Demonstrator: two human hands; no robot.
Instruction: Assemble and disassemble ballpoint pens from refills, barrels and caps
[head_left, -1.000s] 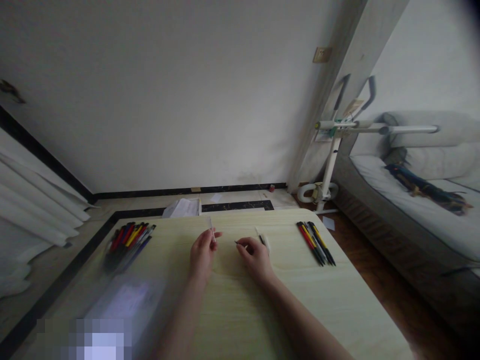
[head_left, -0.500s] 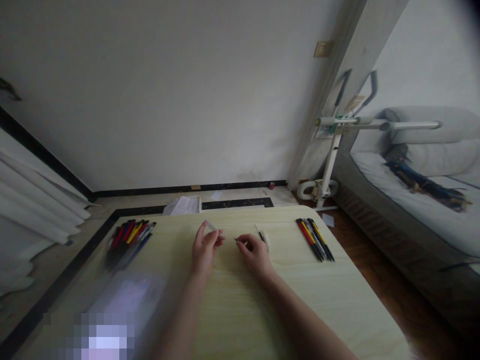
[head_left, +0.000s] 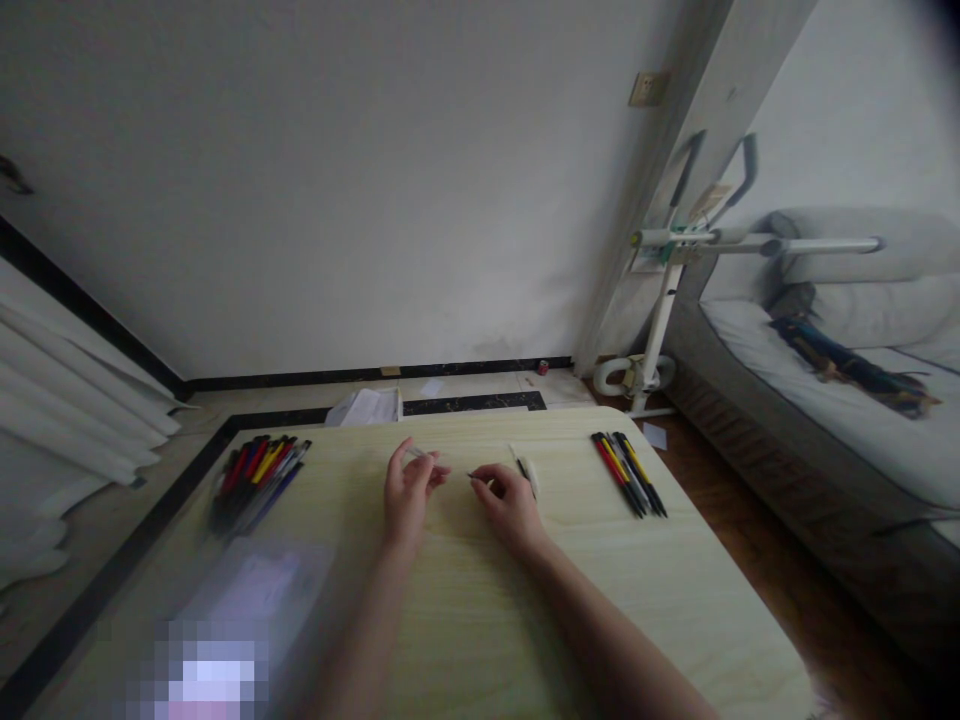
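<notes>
Pinched in the left hand (head_left: 409, 497) is a clear tube (head_left: 417, 454); the right hand (head_left: 511, 507) pinches a thin dark refill (head_left: 474, 476) nearby.

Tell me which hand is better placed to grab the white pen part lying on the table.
Right. The right hand lies just beside the white pen part, though it pinches a thin refill. The left hand is farther off, holding a clear tube.
</notes>
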